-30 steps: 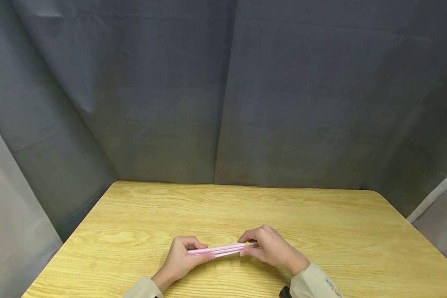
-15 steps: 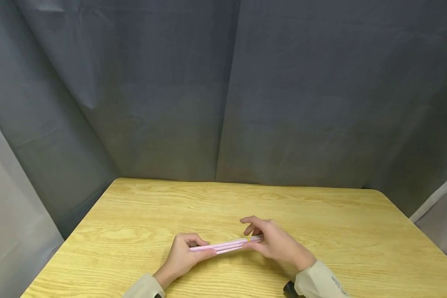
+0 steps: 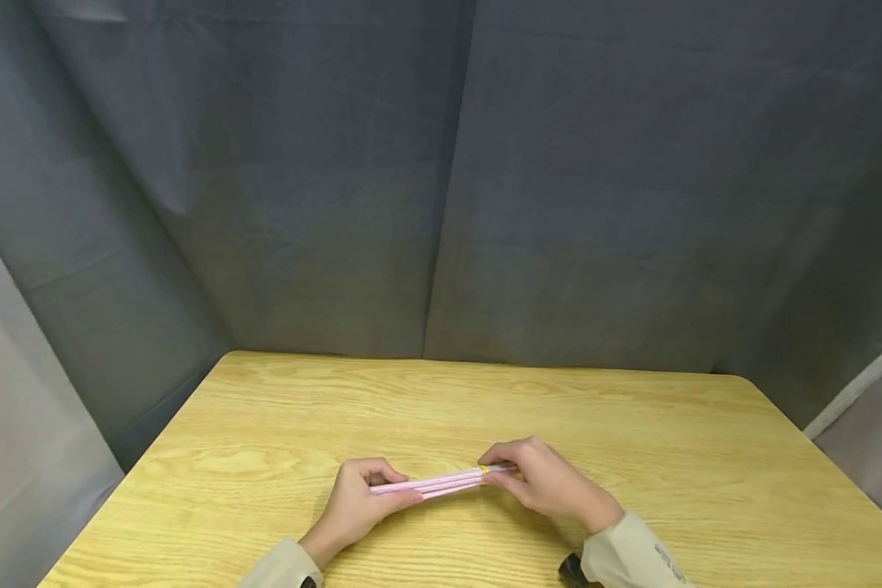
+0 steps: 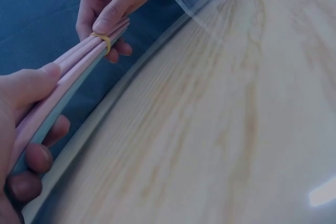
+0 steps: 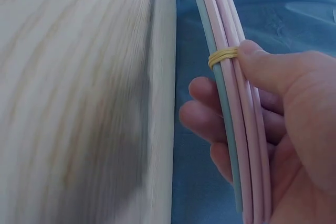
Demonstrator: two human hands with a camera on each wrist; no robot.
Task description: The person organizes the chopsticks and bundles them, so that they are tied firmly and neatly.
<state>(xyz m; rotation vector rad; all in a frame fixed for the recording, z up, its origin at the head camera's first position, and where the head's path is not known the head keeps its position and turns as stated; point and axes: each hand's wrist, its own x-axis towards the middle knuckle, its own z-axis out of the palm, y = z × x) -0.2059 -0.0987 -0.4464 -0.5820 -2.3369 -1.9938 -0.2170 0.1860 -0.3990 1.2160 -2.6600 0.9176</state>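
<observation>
Between the two hands is a bundle of slender pink sticks (image 3: 448, 485) with a pale blue one (image 5: 220, 93) along one side. My left hand (image 3: 356, 502) grips the bundle's left end, thumb on top and fingers curled beneath. A yellow rubber band (image 5: 223, 56) is wound around the bundle toward its right end. Just right of that band, my right hand (image 3: 554, 486) holds the sticks. Its thumb (image 5: 254, 61) lies on the pink sticks right at the band, and several fingers curl behind them.
A wood-grain table (image 3: 301, 416) lies under the hands. Dark grey cloth (image 3: 323, 180) hangs behind it and at the sides. A small black object (image 3: 573, 570) sits by the right sleeve (image 3: 632, 555).
The right hand's fingers lifted off the bundle half a second ago and now hold it again, slightly farther right of the band. The left hand keeps its grip.
</observation>
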